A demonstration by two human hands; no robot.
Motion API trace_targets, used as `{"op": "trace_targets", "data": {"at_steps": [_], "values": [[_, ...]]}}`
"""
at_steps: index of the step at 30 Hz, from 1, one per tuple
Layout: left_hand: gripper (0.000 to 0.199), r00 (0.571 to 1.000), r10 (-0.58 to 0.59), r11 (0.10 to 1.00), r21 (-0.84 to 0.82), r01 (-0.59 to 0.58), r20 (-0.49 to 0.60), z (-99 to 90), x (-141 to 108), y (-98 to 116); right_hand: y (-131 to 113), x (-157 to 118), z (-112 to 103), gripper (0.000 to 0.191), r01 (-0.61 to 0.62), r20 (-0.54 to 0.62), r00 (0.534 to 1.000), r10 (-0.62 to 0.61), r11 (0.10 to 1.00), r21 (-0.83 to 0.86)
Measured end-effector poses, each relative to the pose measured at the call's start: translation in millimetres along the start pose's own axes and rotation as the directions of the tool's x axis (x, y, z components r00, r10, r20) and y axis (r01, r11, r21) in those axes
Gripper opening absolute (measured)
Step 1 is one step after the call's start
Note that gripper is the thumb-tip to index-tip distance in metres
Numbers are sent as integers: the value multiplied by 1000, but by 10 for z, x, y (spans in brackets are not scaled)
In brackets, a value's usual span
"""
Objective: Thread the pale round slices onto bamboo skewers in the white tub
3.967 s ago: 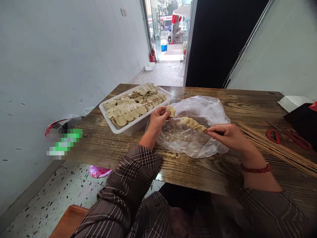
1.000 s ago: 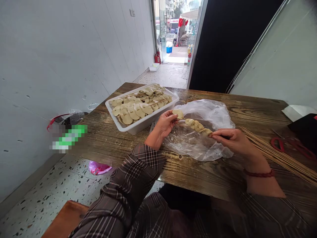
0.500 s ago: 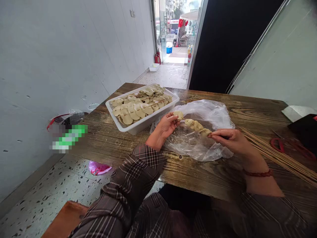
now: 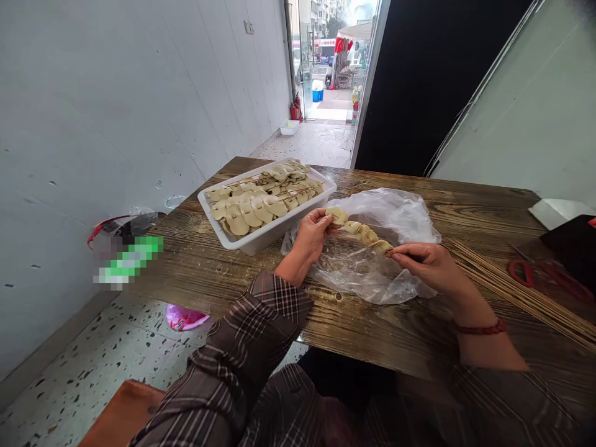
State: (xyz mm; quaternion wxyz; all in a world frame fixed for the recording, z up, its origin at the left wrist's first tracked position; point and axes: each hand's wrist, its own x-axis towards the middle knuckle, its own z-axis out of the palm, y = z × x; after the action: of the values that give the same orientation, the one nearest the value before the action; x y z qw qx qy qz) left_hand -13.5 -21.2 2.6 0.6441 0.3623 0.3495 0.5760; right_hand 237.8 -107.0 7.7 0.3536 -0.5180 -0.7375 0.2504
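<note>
Between my fingers and thumb, my left hand (image 4: 313, 237) pinches a pale round slice (image 4: 337, 216), perhaps potato, at the far end of a skewer. My right hand (image 4: 426, 264) grips the near end of that skewer, beside a row of several threaded slices (image 4: 365, 235). The skewer slants over a crumpled clear plastic bag (image 4: 372, 279) on the table. To the left of the bag, a white plastic tub (image 4: 261, 239) holds many finished skewers of pale slices (image 4: 251, 210).
Thin bamboo skewers (image 4: 521, 292) lie in a bundle on the right of the dark wooden table (image 4: 223, 273). Red-handled scissors (image 4: 521, 272) and a black box (image 4: 570, 242) are beyond them. An orange-brown stool (image 4: 123, 416) stands at the lower left.
My right hand has moved slightly left with the skewer, bringing the threaded slices closer to the slice in my left hand. The left hand stays nearly in place.
</note>
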Motion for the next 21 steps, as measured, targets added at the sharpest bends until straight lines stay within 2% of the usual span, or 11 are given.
{"op": "trace_targets", "data": {"at_steps": [7,15,21], "values": [[24,989,135,987,96,-130,-55,-13,24,-23,26,2,51,24,46,-10,999,-46,998,-32],[21,969,232,956,201,-213,-81,2,27,-17,-16,-7,67,23,26,-29,999,-27,999,-19],[23,970,241,945,237,-225,-43,25,16,-25,-44,8,88,22,27,-41,999,-28,999,-32]]}}
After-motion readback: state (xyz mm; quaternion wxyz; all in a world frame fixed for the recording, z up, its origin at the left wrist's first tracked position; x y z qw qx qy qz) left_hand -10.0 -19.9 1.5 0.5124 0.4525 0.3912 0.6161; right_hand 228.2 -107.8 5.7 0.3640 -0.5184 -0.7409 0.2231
